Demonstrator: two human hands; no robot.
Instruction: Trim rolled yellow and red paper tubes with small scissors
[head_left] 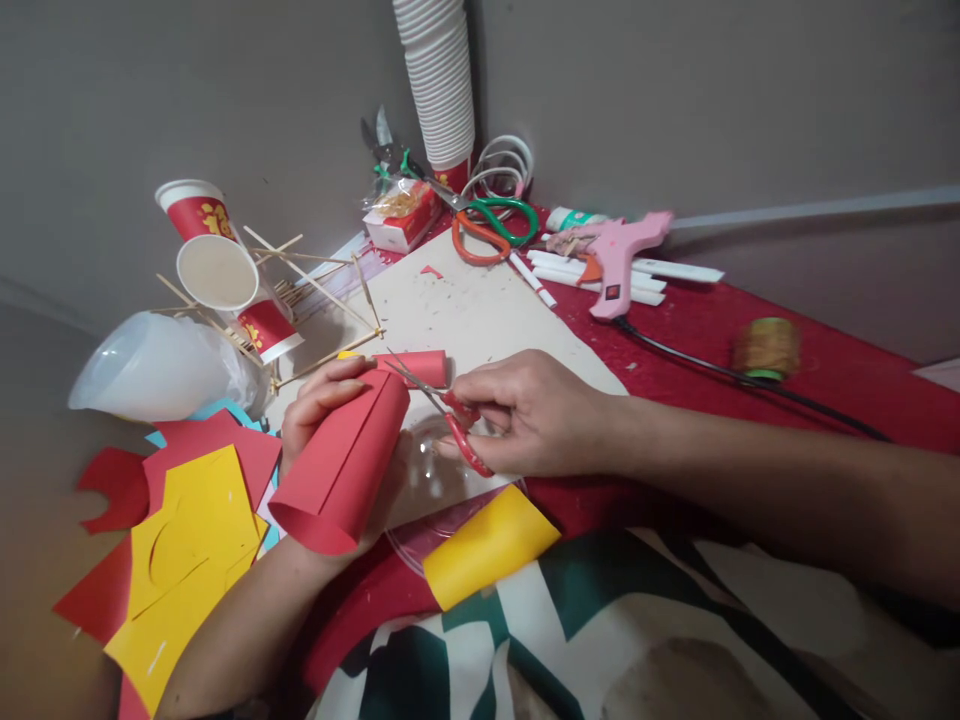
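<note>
My left hand [322, 393] is wrapped round a red paper tube [345, 450], which tilts with its open end towards me and a seam along its side. In my right hand [532, 415] is a small pair of scissors [469, 445] with red handles. Their slim blades are parted at the tube's far end; whether they touch the paper I cannot tell. Behind the tube a second red paper roll [427, 368] lies on the pale board [480, 310]. A clear plastic piece [439, 465] shows below the scissors. Nearer me lies a curled yellow paper piece [491, 545].
Coloured paper scraps [187, 530] pile up at left, beside a cloudy plastic bag [161, 365]. Paper cups [217, 270] and a stick frame [330, 355] stand behind. Farther back are larger scissors [495, 225], a cup stack [439, 85] and a corded pink glue gun [619, 265].
</note>
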